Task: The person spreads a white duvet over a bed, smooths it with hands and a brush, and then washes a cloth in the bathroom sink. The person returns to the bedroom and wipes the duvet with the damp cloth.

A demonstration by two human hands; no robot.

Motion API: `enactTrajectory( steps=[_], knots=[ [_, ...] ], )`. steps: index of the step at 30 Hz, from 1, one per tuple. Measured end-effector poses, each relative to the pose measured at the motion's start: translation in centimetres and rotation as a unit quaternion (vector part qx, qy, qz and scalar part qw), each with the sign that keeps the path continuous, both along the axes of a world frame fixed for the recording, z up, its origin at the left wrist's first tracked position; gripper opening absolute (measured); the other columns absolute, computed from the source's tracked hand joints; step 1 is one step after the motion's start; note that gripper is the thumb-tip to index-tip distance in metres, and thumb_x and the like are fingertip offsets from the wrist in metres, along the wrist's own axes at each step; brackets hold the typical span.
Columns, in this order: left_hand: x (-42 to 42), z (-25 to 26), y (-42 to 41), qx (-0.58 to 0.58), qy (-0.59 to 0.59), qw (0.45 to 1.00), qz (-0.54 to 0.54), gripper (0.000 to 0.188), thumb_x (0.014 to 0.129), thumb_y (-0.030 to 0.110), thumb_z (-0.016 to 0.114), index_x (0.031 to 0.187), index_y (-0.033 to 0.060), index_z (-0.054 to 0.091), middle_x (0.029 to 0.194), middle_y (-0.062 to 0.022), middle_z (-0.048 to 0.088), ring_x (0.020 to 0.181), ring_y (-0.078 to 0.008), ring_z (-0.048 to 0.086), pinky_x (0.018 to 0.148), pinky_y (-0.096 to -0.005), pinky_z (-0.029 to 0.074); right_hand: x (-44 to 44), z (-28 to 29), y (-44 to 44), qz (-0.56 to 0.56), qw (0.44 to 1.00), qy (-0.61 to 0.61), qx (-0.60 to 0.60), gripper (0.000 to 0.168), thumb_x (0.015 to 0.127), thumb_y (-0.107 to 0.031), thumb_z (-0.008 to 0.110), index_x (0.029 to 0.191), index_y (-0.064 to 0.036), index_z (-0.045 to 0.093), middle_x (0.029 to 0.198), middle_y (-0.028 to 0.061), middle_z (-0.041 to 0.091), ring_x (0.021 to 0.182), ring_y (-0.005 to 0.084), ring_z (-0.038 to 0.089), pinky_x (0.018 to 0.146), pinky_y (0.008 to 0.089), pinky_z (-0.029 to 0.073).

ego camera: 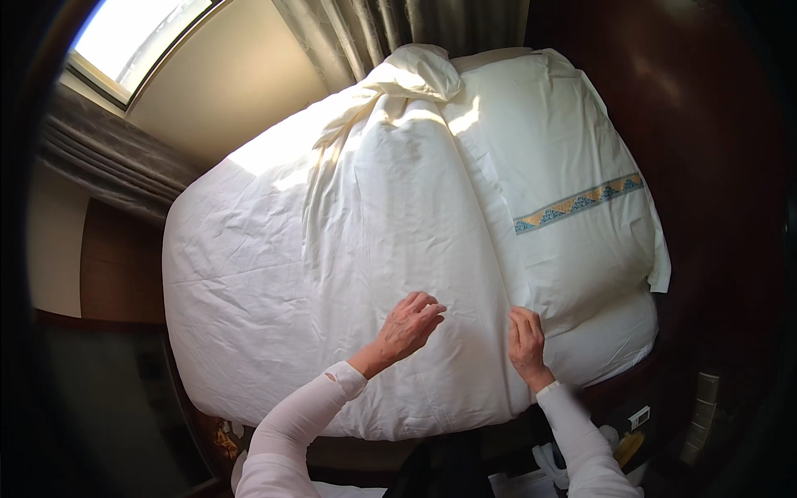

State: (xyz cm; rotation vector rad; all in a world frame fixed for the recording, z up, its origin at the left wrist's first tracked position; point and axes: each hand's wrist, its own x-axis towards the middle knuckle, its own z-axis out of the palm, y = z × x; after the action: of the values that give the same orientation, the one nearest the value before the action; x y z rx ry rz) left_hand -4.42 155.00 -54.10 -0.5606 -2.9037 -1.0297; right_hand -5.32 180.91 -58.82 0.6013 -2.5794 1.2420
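A white duvet [405,205] covers much of the bed in front of me, with a bunched fold [423,71] at its far edge. Over the near part of the duvet is my left hand [411,324], its fingers loosely bent and nothing seen in it. My right hand [527,339] is at the near left corner of a white pillowcase [560,143] with a blue and gold patterned band [579,204]. Its fingers are curled against the white cloth there; whether they pinch it is hidden. Below the pillowcase, more white bedding [604,348] shows.
Grey curtains [367,31] hang at the far side, and another curtain [118,155] by the bright window [137,43]. A dark headboard [697,155] stands right. Wall switches [700,417] and a yellow item [629,448] sit at the lower right.
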Motion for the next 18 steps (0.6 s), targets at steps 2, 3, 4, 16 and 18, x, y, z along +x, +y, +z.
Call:
enactTrajectory(
  steps=[2, 3, 4, 16, 18],
  knots=[
    [-2.1, 1.7, -4.3, -0.035, 0.005, 0.997, 0.075, 0.020, 0.078, 0.005, 0.065, 0.097, 0.0068, 0.060, 0.095, -0.0078, 0.058, 0.092, -0.0268, 0.054, 0.075, -0.0363, 0.047, -10.7, -1.5, -4.3, 0.051, 0.998, 0.038, 0.021, 0.026, 0.081, 0.005, 0.050, 0.107, 0.008, 0.054, 0.113, 0.0191, 0.054, 0.103, 0.0342, 0.054, 0.089, 0.0378, 0.046],
    [-3.5, 2.4, -6.3, -0.043, 0.019, 0.994, 0.101, 0.020, 0.078, 0.004, 0.064, 0.097, 0.0068, 0.060, 0.095, -0.0079, 0.058, 0.092, -0.0271, 0.054, 0.075, -0.0365, 0.047, -16.2, -2.6, -6.2, 0.061, 0.995, 0.059, 0.062, 0.030, 0.082, 0.005, 0.046, 0.111, 0.010, 0.051, 0.120, 0.0208, 0.051, 0.107, 0.0353, 0.052, 0.091, 0.0376, 0.045],
    [-5.1, 2.6, -7.9, -0.047, 0.033, 0.990, 0.126, 0.020, 0.078, 0.004, 0.064, 0.097, 0.0068, 0.060, 0.095, -0.0080, 0.058, 0.093, -0.0274, 0.054, 0.075, -0.0366, 0.047, -21.5, -4.1, -7.8, 0.063, 0.992, 0.058, 0.090, 0.034, 0.083, 0.005, 0.042, 0.116, 0.011, 0.048, 0.125, 0.0215, 0.048, 0.113, 0.0352, 0.050, 0.095, 0.0362, 0.044],
    [-38.3, -3.0, -19.4, -0.215, 0.147, 0.926, 0.273, 0.071, 0.068, 0.007, 0.068, 0.132, 0.0111, 0.039, 0.129, -0.0169, 0.038, 0.119, -0.0376, 0.038, 0.098, -0.0457, 0.034, -43.2, -14.5, -20.8, 0.036, 0.980, 0.064, 0.186, 0.048, 0.085, -0.008, 0.046, 0.132, -0.003, 0.040, 0.138, 0.0049, 0.039, 0.129, 0.0201, 0.036, 0.102, 0.0335, 0.033],
    [-45.8, -5.6, -21.3, -0.279, 0.220, 0.896, 0.266, 0.069, 0.069, 0.007, 0.064, 0.133, 0.0192, 0.040, 0.129, -0.0129, 0.039, 0.120, -0.0350, 0.038, 0.096, -0.0470, 0.034, -43.4, -15.8, -21.2, 0.034, 0.973, 0.048, 0.222, 0.048, 0.084, -0.009, 0.047, 0.132, -0.004, 0.042, 0.139, 0.0042, 0.039, 0.129, 0.0191, 0.037, 0.099, 0.0340, 0.034]
  ],
)
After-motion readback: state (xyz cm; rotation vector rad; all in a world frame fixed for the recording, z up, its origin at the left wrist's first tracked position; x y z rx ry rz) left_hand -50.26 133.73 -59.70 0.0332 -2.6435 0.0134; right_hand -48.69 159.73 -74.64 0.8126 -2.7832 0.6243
